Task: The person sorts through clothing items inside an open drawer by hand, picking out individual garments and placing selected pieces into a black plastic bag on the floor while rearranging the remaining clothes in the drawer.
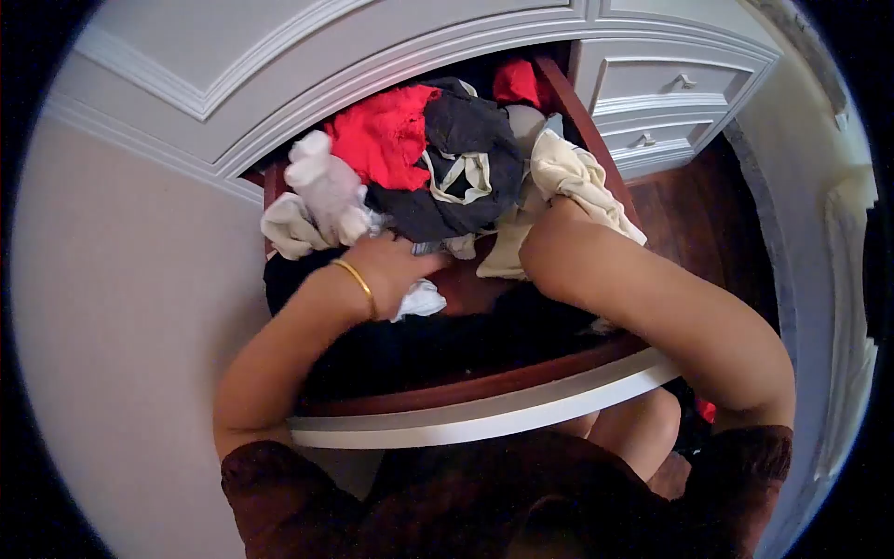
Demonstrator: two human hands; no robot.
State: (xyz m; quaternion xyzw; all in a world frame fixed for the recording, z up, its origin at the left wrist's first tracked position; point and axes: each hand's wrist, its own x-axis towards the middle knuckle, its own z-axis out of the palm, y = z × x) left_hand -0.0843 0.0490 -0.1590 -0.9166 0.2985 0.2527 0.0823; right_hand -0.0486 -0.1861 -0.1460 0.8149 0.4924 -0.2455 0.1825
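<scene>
My left hand, with a gold bracelet at its wrist, reaches into the pulled-out drawer. Its thumb is stretched out and apart, while the other fingers are partly lost among the clothes. A bunched white cloth lies just under this hand, and white socks or soft cloths are heaped beyond it. My right hand is bent into the drawer's right side against cream cloth; its fingers are hidden. Between and beyond the hands are dark grey clothing with pale trim and a red garment.
The drawer's white front edge crosses close before my body. Black clothing fills its near part, and another red piece sits at the back. Smaller closed drawers stand to the right above the wooden floor.
</scene>
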